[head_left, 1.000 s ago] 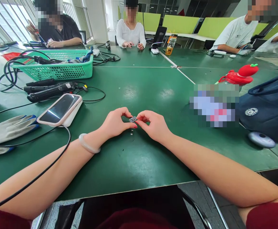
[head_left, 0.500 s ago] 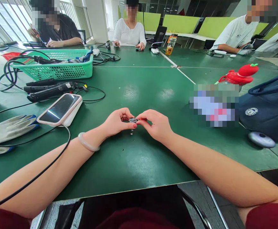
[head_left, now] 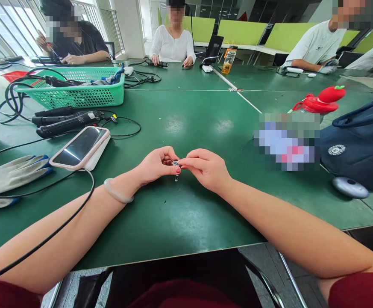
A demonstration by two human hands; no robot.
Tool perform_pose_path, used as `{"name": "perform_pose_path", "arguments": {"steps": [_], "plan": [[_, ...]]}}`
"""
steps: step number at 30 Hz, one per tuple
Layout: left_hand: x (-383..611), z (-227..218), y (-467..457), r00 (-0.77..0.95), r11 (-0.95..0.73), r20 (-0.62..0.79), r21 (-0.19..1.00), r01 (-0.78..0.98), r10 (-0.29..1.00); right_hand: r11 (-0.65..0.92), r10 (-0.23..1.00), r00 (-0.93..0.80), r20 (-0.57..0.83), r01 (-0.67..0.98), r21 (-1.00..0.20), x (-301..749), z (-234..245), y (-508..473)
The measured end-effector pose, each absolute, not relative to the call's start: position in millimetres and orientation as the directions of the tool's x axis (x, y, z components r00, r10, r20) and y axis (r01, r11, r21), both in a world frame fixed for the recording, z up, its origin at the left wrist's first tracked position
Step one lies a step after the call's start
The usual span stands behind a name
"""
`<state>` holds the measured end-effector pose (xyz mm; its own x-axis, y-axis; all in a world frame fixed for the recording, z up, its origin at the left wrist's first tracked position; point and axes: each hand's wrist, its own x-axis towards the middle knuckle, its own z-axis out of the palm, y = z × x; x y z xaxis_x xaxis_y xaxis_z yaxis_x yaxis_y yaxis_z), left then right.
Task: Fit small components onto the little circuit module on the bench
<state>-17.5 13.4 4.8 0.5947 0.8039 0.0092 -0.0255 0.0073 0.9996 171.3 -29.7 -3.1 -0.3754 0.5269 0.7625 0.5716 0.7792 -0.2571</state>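
Observation:
My left hand (head_left: pixel 160 163) pinches a small black-and-silver piece (head_left: pixel 175 163) between thumb and fingers, just above the middle of the green table. From its underside hangs a narrow, pale, loop-like end (head_left: pixel 176 178). It is too small to tell what kind of thing it is. My right hand (head_left: pixel 207 169) meets it from the right, thumb and fingers pressed together at the piece's edge. Its fingertips partly hide that side. A pale bangle (head_left: pixel 118 192) circles my left wrist.
Left of my hands lie a phone (head_left: pixel 80 147), work gloves (head_left: pixel 13 175), a black hair-straightener-like tool (head_left: pixel 69 122) and a green basket (head_left: pixel 77 95). A black cable (head_left: pixel 92 188) crosses my left forearm. A dark blue bag (head_left: pixel 359 145) stands right. Several people sit around the table (head_left: pixel 199 226).
My right fingers have straightened and moved slightly left over the small piece. My left hand keeps its pinch. Across the table, a person's hand now rests on a dark object.

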Motion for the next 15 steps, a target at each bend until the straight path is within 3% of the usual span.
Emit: {"name": "perform_pose_path", "arguments": {"steps": [9,15], "plan": [[-18.5,5.0,13.8,0.619,0.031,-0.011,0.999,-0.021,0.785,0.758,0.569,-0.36,0.739,0.578,-0.302,169.8,-2.0,-30.5],[-18.9,5.1,14.1,0.636,0.02,-0.004,1.0,-0.018,0.772,0.787,0.524,-0.372,0.766,0.556,-0.268,170.5,-2.7,-29.1]]}}
